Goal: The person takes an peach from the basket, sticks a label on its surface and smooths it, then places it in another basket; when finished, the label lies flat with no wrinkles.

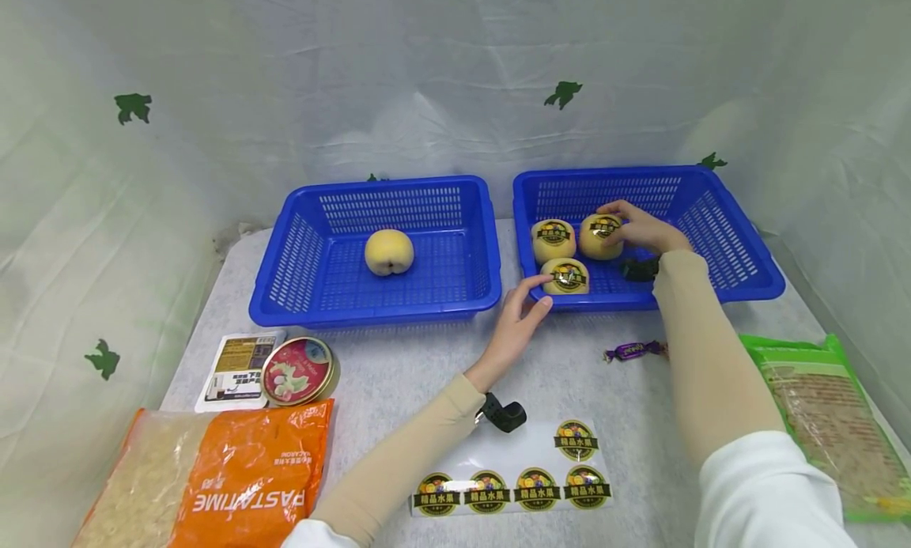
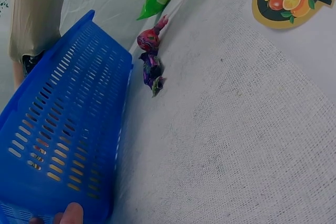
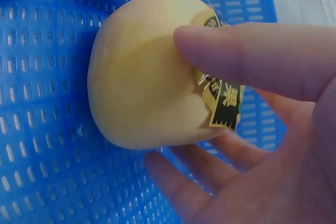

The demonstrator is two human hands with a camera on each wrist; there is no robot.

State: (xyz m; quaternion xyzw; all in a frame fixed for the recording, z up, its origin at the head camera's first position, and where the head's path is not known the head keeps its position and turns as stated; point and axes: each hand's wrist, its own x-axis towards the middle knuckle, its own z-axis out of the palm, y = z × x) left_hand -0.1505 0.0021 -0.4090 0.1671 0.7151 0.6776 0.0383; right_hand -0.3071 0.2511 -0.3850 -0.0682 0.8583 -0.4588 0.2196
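In the right blue basket [image 1: 740, 255], my right hand [image 1: 644, 230] holds a pale yellow peach [image 1: 600, 238] with a black and gold label on it. The right wrist view shows the thumb [image 3: 236, 56] across that peach [image 3: 142, 77] and the fingers curled under its other side. Two more labelled peaches, one behind [image 1: 552, 241] and one in front [image 1: 565, 277], sit at the basket's left end. My left hand [image 1: 508, 326] grips the basket's front left corner, its thumb [image 2: 72, 214] outside the wall. An unlabelled peach [image 1: 389, 252] lies in the left blue basket [image 1: 285, 295].
A label sheet [image 1: 512, 457] with several fruit stickers lies in front. At left are a red round tin [image 1: 296, 371], a flat white pack [image 1: 238, 372] and an orange macaroni bag [image 1: 249, 477]. A purple-wrapped candy [image 1: 633, 350] and green-edged bag [image 1: 829, 413] lie at right.
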